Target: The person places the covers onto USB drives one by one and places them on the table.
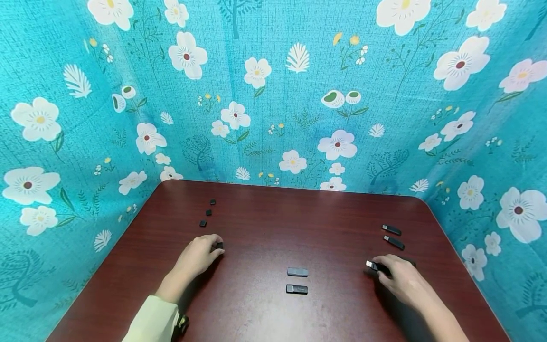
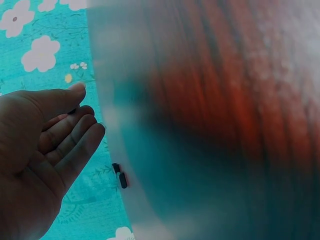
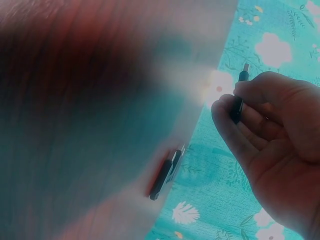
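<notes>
Floral cloth (image 1: 273, 114) backs the table (image 1: 256, 218). Left hand (image 1: 198, 254) pinches a black cap (image 1: 220, 245); right hand (image 1: 403, 279) grips a USB stick (image 1: 381, 269) at table right. Likely light, rigid; hold by body, not metal plug (image 1: 369, 264).

Floral turquoise fabric (image 1: 278, 28) around wood-grain table (image 1: 252, 213)

Fabric hangs at back and both sides, lightly creased. Print: white blossoms (image 1: 188, 45) with dark-red or yellow centres, white feathery leaves (image 1: 297, 58), green sprigs (image 1: 306, 119), blue trees (image 1: 201, 149), small yellow flowers (image 1: 354, 40). Table dark reddish-brown, glossy, far corners rounded, far edge right by the fabric. Pale glare (image 1: 273, 318) on tabletop, near side, middle. Both wrist views dimmer; tabletop there blurred, reddish streaks plus teal patches.
</notes>
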Demonstrator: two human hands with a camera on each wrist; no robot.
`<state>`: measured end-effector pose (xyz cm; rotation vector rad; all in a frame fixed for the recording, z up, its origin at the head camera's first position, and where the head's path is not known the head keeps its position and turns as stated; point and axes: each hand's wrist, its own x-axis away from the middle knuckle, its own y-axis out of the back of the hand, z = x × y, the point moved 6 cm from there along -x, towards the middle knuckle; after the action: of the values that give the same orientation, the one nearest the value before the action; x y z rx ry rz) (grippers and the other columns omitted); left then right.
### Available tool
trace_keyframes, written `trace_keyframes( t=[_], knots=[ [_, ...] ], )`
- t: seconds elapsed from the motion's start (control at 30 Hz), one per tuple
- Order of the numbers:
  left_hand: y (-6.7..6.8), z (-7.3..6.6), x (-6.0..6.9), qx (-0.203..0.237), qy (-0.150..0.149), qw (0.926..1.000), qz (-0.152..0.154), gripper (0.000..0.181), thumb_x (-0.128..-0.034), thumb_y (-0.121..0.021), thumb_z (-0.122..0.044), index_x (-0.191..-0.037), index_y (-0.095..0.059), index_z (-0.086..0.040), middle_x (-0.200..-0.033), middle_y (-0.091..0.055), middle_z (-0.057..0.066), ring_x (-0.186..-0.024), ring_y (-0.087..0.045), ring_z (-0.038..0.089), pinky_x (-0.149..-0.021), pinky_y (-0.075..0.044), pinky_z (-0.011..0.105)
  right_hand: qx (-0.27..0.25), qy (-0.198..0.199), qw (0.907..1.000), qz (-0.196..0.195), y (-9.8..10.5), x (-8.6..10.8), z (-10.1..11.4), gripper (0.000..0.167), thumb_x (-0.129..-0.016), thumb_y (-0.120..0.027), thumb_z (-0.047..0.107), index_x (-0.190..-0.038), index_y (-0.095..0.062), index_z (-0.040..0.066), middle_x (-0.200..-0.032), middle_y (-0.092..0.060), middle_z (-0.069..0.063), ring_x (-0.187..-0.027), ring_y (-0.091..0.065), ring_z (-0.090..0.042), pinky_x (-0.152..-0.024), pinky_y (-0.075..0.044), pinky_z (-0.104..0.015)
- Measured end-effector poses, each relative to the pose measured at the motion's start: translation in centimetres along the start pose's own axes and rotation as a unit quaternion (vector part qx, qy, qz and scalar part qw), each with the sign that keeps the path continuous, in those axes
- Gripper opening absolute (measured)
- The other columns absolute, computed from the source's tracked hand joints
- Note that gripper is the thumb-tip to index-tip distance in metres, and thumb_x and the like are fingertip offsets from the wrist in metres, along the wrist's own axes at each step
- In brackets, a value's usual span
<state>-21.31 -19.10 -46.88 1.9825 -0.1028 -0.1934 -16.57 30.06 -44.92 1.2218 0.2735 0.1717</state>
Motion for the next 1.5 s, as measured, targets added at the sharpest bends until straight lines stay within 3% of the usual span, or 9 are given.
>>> trace_keyframes(
  t=[0.37,0.8,1.17,1.27,1.5],
  knots=[
    [-0.4,-1.3,-0.2,0.003,-0.016,0.9999,0.003,0.020,-0.0896,-0.078,-0.018,-0.107,-0.070,-0.014,-0.100,-0.071,0.000,-0.087,-0.067,0.015,-0.073,-0.055,0.037,-0.009,-0.016,0.9994,0.031,-0.4,-0.4,0.1,0.025,-0.087,-0.075,0.006,-0.111,-0.070,0.002,-0.107,-0.070,-0.012,-0.098,-0.067,-0.031,-0.082,-0.055,-0.051],
    [-0.8,-2.2,-0.3,0.017,-0.019,0.9997,0.004,0.020,-0.0892,-0.079,-0.019,-0.107,-0.071,-0.014,-0.102,-0.071,0.000,-0.089,-0.068,0.015,-0.075,-0.056,0.036,-0.011,0.001,0.9999,0.010,-0.4,-0.7,0.9,0.023,-0.086,-0.076,0.005,-0.109,-0.071,0.005,-0.102,-0.071,-0.006,-0.093,-0.066,-0.026,-0.079,-0.054,-0.048],
    [-1.2,-3.4,-0.4,0.023,-0.042,0.9988,0.001,0.018,-0.0896,-0.079,-0.020,-0.105,-0.071,-0.014,-0.098,-0.071,-0.003,-0.087,-0.067,0.013,-0.074,-0.055,0.035,-0.019,0.020,0.9995,-0.014,-0.4,-0.7,2.0,0.022,-0.085,-0.075,0.002,-0.107,-0.072,0.006,-0.105,-0.071,-0.007,-0.100,-0.067,-0.028,-0.089,-0.049,-0.062],
    [-1.3,-3.7,-0.5,0.019,-0.049,0.9986,-0.002,0.018,-0.0893,-0.079,-0.019,-0.104,-0.071,-0.014,-0.096,-0.070,-0.004,-0.085,-0.066,0.012,-0.073,-0.054,0.034,-0.020,0.016,0.9996,-0.009,-0.5,-0.9,2.2,0.023,-0.086,-0.075,0.002,-0.108,-0.072,0.006,-0.104,-0.071,-0.005,-0.097,-0.067,-0.025,-0.088,-0.050,-0.059],
    [-1.5,-4.3,-0.7,0.013,-0.056,0.9983,-0.004,0.017,-0.0886,-0.080,-0.021,-0.103,-0.072,-0.016,-0.093,-0.070,-0.005,-0.082,-0.065,0.010,-0.072,-0.054,0.033,-0.018,0.013,0.9997,-0.003,-0.6,-1.3,2.8,0.023,-0.086,-0.075,0.004,-0.109,-0.072,0.008,-0.101,-0.070,-0.001,-0.090,-0.065,-0.017,-0.076,-0.054,-0.041]
  ],
)
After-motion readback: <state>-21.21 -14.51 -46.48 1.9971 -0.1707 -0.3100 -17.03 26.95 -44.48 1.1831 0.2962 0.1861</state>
